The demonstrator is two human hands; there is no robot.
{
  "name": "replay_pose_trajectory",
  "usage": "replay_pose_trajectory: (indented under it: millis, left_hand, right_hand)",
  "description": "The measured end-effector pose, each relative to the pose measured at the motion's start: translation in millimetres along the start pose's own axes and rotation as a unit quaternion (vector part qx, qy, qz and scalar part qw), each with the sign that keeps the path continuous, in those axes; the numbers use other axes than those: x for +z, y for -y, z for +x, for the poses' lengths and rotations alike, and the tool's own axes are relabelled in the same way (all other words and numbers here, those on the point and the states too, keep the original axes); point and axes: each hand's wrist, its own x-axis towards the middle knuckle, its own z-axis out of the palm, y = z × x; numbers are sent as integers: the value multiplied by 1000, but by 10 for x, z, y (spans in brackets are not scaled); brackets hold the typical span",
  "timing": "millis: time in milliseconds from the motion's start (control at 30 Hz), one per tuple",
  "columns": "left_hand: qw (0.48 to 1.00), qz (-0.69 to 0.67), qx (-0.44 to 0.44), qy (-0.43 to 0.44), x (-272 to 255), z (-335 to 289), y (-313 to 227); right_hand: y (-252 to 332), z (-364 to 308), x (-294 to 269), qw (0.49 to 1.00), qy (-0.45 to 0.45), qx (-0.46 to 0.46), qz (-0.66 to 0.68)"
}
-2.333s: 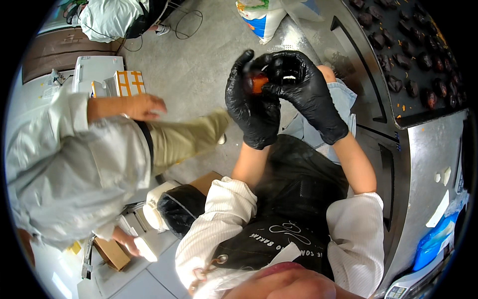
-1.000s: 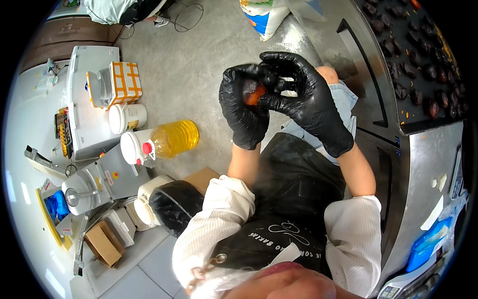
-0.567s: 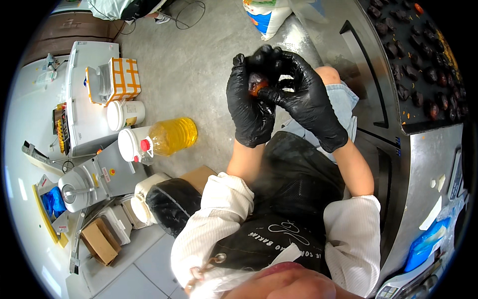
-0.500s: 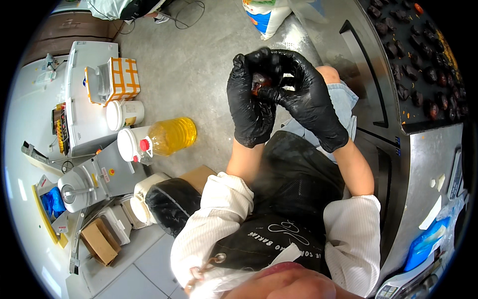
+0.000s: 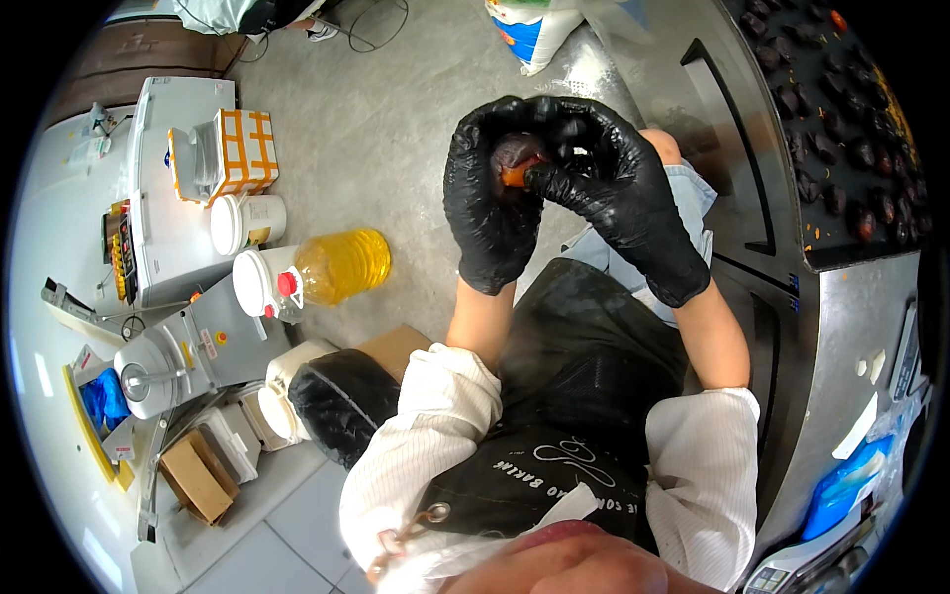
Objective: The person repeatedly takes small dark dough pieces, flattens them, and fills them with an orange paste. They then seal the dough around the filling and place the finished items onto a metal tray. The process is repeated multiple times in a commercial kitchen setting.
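Observation:
Both my hands wear black gloves and are raised in front of me, meeting fingertip to fingertip. A dark reddish-brown, wrinkled, date-like fruit [image 5: 520, 151] sits between them, with an orange patch on its lower side. My left hand [image 5: 487, 203] curls around the fruit from the left. On the other side, my right hand [image 5: 618, 193] presses its thumb tip against the orange patch while its fingers arch over the top. The far side of the fruit is hidden by the fingers, and its exact kind cannot be made out.
At the upper right, a black tray [image 5: 813, 203] bears many similar dark fruits, above a steel cabinet [image 5: 683, 109] with long handles. A jug of yellow oil [image 5: 346, 267], white buckets [image 5: 259, 223] and a taped foam box [image 5: 247, 153] stand at left. A sack [image 5: 534, 35] lies beyond my hands.
My hands have opened up slightly around the fruit, so more of it shows, including the orange patch. The right hand has shifted a little to the right.

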Motion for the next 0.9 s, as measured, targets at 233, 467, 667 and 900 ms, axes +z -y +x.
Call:
replay_pose_trajectory:
  millis: [233, 467, 667, 900]
  left_hand:
    - [974, -210, -31, -82, 255, 12, -42]
    - [966, -220, -75, -116, 352, 3, -94]
    - [962, -235, -114, -83, 286, 47, -29]
    - [946, -241, -209, -56, 44, 103, 10]
  right_hand:
    - [-90, -41, 102, 994, -56, -78, -55]
    - [-108, -2, 51, 997, -53, -55, -1]
    - [-238, 64, -35, 991, -34, -105, -72]
    - [-26, 102, -292, 903, 53, -253, -343]
